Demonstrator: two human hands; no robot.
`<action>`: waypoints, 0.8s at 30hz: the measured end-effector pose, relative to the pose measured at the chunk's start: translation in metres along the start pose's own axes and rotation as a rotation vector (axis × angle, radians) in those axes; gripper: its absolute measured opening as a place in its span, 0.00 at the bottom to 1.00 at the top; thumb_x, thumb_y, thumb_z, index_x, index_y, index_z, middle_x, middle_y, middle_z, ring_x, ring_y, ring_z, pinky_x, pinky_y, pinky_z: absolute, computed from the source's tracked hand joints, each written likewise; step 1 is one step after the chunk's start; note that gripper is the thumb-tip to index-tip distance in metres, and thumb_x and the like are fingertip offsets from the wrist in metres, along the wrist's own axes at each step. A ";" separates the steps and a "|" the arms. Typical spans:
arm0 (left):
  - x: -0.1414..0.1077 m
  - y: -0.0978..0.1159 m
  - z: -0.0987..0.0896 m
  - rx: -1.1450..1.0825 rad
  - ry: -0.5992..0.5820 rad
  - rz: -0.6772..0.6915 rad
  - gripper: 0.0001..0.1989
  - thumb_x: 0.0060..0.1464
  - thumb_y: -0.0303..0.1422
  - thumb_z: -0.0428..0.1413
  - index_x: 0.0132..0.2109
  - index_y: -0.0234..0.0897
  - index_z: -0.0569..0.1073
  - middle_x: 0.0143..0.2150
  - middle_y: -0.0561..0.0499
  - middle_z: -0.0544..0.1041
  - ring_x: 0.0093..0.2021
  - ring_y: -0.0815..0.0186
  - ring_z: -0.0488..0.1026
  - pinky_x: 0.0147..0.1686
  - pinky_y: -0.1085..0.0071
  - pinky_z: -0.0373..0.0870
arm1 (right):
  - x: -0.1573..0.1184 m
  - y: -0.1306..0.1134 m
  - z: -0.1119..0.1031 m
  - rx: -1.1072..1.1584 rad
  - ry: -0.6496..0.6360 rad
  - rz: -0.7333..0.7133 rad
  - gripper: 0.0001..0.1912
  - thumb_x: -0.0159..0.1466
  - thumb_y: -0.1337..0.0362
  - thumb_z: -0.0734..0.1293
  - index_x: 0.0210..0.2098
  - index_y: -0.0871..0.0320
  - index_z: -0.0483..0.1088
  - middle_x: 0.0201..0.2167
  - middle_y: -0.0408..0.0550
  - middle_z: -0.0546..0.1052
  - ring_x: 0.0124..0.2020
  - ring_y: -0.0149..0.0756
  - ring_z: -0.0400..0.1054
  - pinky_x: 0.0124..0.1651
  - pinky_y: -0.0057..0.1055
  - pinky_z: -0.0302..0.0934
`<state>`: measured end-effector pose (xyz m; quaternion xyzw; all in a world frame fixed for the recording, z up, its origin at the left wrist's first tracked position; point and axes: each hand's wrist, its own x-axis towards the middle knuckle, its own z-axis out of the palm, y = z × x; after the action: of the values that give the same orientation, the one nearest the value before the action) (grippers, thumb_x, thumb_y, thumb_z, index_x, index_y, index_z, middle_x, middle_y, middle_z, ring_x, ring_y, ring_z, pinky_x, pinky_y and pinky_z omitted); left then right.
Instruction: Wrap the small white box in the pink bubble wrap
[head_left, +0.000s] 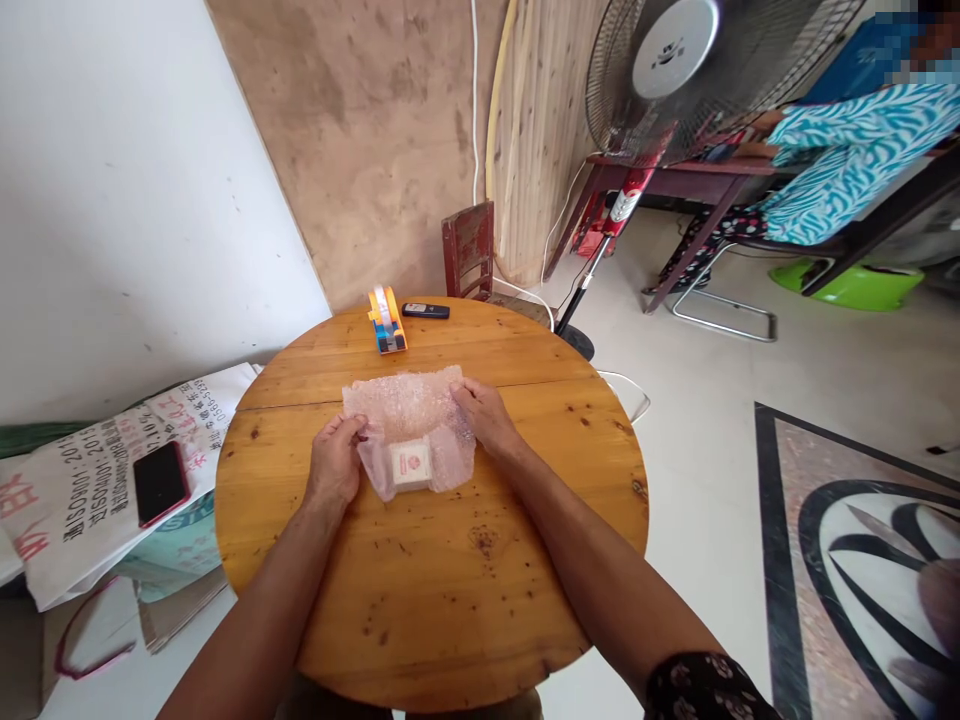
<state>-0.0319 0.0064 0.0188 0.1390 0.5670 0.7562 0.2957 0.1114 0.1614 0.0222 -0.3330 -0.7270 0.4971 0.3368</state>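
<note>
A sheet of pinkish bubble wrap (405, 398) lies spread on the round wooden table (450, 590). On its near part sits a small white box (412, 461) with a red printed mark, and the wrap's sides fold in around it. My left hand (337, 455) pinches the left edge of the wrap between thumb and fingers. At the opposite edge, my right hand (484, 412) grips the wrap's upper right corner. Neither hand touches the box.
Behind the wrap stand an orange and blue tape dispenser (386, 325) and a dark remote control (426, 311). A phone (161, 483) lies on printed sacks (82, 500) at left. A chair (469, 250), a standing fan (630, 200) and a seated person (862, 160) are beyond.
</note>
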 end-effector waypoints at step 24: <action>-0.010 0.022 -0.027 0.768 -0.299 0.358 0.24 0.46 0.37 0.56 0.51 0.33 0.73 0.41 0.47 0.78 0.32 0.66 0.68 0.31 0.71 0.61 | -0.001 -0.013 -0.008 -0.876 0.011 0.058 0.12 0.66 0.64 0.61 0.44 0.56 0.74 0.38 0.50 0.81 0.40 0.41 0.72 0.38 0.31 0.58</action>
<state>-0.0456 -0.0248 0.0322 0.4422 0.7248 0.5016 0.1659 0.1161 0.1611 0.0362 -0.4674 -0.8577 0.1495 0.1534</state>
